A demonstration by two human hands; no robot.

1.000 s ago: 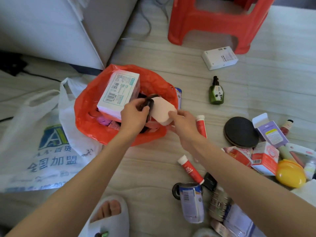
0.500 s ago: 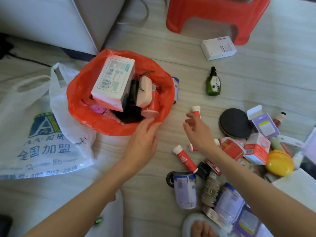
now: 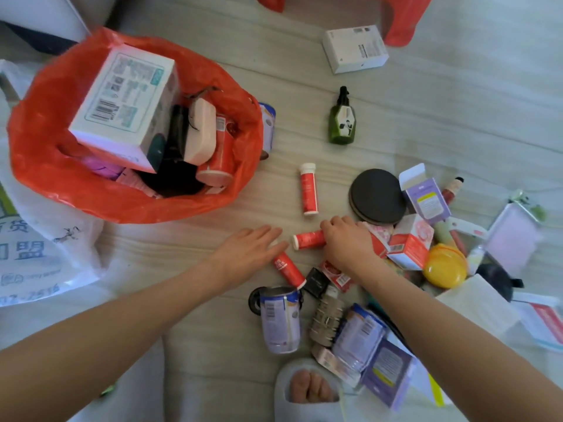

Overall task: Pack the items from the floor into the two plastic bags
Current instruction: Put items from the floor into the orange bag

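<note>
While the right hand [image 3: 345, 243] curls its grip around a red tube [image 3: 307, 240] lying on the floor [image 3: 426, 123], the left hand [image 3: 248, 251] lies flat and released, fingertips over a second red tube [image 3: 288, 269], hiding its cap. Well apart stands the red bag [image 3: 45, 166], already full.

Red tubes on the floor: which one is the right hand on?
The middle tube, lying crosswise, cap left; the right hand closes over its end. The upper tube lies untouched; the lower tube is under the left hand.
</note>
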